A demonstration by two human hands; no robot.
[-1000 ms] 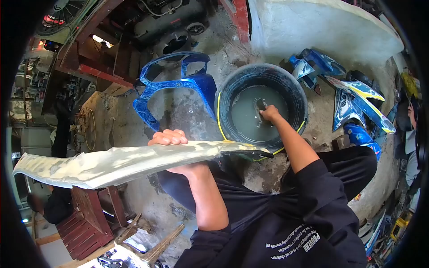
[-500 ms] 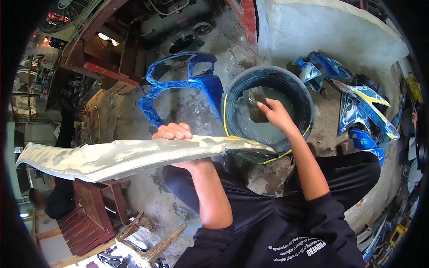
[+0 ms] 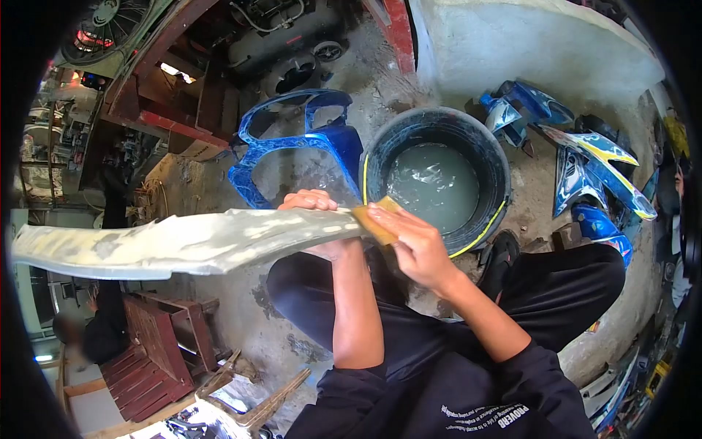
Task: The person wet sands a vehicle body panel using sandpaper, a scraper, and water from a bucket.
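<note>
A long panel [image 3: 168, 245], patched in cream and grey, stretches from the left edge to the middle of the view. My left hand [image 3: 322, 219] is wrapped round it near its right end. A yellowish-brown sheet, apparently sandpaper [image 3: 378, 219], lies over that right end, pressed there by my right hand [image 3: 413, 245] with fingers together. Just beyond my right hand stands a large black bucket [image 3: 497, 175] with cloudy grey water [image 3: 431, 186] in it. The panel's tip is hidden under the sheet and my right hand.
A blue frame-shaped panel [image 3: 340, 139] lies on the concrete floor beyond my left hand. Several blue, white and yellow panels [image 3: 599, 164] lie right of the bucket. A red wooden bench [image 3: 157, 351] stands at the lower left, near a person in dark clothes [image 3: 106, 333].
My right hand has lifted the sheet out of the bucket and brought it left onto the panel's right end. The panel has shifted left in my left hand.
</note>
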